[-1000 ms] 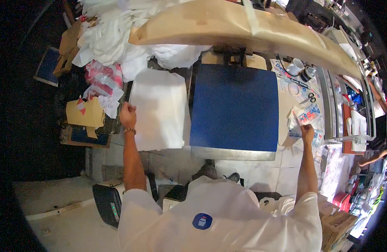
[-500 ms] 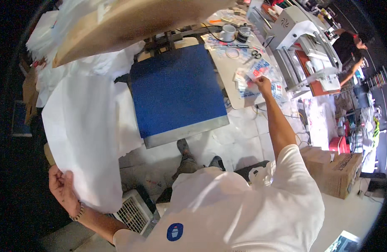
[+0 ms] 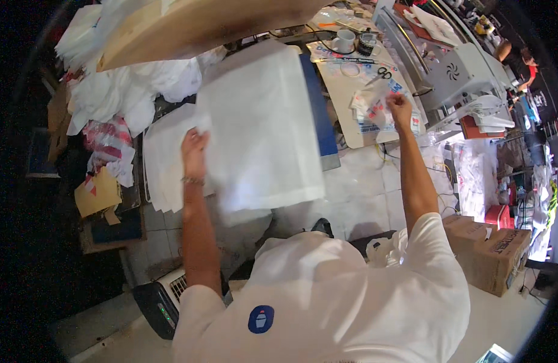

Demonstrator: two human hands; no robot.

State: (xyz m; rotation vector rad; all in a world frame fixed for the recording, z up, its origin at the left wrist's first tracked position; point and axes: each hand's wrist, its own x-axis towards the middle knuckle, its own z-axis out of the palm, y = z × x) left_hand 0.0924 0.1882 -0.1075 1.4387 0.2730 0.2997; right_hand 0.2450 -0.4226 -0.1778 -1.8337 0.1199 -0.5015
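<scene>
A large white sheet (image 3: 261, 127), slightly blurred, lies or hangs over most of the flat blue press bed (image 3: 322, 109); I cannot tell how fully it rests on it. My left hand (image 3: 195, 148) grips the sheet's left edge, the fingers closed on it. Off to the right, my right hand (image 3: 400, 109) pinches a clear printed film (image 3: 378, 110) above a pile of similar printed pieces. These pieces lie on a beige side board (image 3: 336, 91). More white sheets (image 3: 167, 142) are stacked left of the press bed.
Black scissors (image 3: 384, 72), a white mug (image 3: 344, 41) and a dark cup sit on the side board. A large brown board (image 3: 200, 30) overhangs the far side. White fabric (image 3: 133, 97) is heaped at left. A grey-white machine (image 3: 466, 75) and a person are at right, above cardboard boxes (image 3: 490, 251).
My left hand has swung right and forward, carrying the white sheet from the left side over the blue bed. My right hand now raises the film a little from the pile.
</scene>
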